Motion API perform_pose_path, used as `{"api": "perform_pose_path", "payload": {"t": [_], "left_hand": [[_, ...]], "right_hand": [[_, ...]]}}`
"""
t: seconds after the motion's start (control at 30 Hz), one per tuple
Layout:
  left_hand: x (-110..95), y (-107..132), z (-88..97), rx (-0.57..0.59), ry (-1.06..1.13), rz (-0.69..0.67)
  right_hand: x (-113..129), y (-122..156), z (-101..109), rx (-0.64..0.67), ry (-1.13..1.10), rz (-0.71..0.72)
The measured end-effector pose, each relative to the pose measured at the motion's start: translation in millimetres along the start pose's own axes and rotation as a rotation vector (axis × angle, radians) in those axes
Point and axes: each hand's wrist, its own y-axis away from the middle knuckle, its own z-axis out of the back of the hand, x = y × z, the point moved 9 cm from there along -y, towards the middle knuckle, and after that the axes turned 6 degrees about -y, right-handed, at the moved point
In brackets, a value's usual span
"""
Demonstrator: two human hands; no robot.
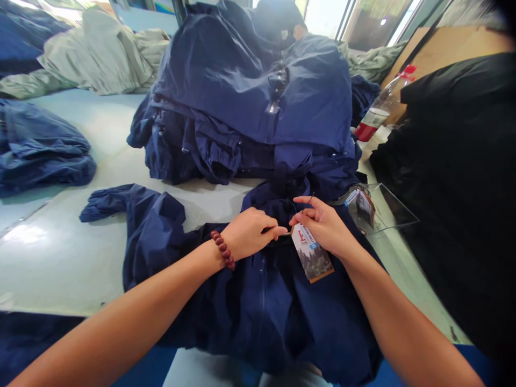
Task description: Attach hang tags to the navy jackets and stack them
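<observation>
A navy blue jacket (242,301) lies spread in front of me, its collar pointing away and one sleeve stretched out to the left. My right hand (320,223) pinches a hang tag (312,255) near its top, with the thin dark string looping up around the fingers. The tag shows a forest picture and red print, and hangs over the jacket's chest. Close beside it, my left hand (252,231), wearing a beaded bracelet (223,250), is closed with thumb and index finger at the tag's top edge. What those fingertips grip is too small to make out.
Beyond the jacket rises a stack of folded navy jackets (242,80). To the right are a clear tray (393,209) with more tags (360,207), a plastic bottle (373,118) and black garments (455,188). Navy garments (40,148) and grey fabric (100,54) lie on the left.
</observation>
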Motion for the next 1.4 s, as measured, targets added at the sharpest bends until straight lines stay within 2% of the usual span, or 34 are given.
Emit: {"api": "perform_pose_path", "payload": {"t": [0.1, 0.17, 0.3, 0.43, 0.57, 0.67, 0.87, 1.13, 1.4], "left_hand": [[13.1, 2.2, -2.0, -0.021, 0.033, 0.160], [16.0, 3.7, -3.4, -0.019, 0.009, 0.204], [13.7, 4.3, -5.5, 0.008, -0.049, 0.204], [12.2, 3.7, -6.2, 0.023, -0.091, 0.180], [19.4, 4.2, -8.4, 0.049, -0.063, 0.213], [22.8, 4.3, -7.5, 0.031, -0.033, 0.230], [23.8, 7.1, -0.9, -0.078, -0.015, 0.294], [24.3, 8.7, -4.1, -0.075, 0.076, 0.327], [20.7, 8.8, -4.7, -0.054, 0.152, 0.299]], "right_hand": [[4.5, 2.7, -4.2, 0.036, -0.013, -0.003], [8.3, 3.6, -6.3, 0.038, -0.034, 0.031], [15.3, 6.4, -12.8, 0.053, -0.040, 0.111], [15.1, 11.8, -28.6, 0.184, 0.003, 0.082], [14.9, 16.4, -33.1, 0.231, 0.045, 0.042], [15.5, 18.6, -33.4, 0.257, 0.024, 0.035], [15.8, 21.3, -32.9, 0.294, -0.059, 0.000], [19.0, 26.0, -35.3, 0.343, -0.076, -0.024], [1.7, 22.4, -43.7, 0.343, 0.141, -0.035]]}}
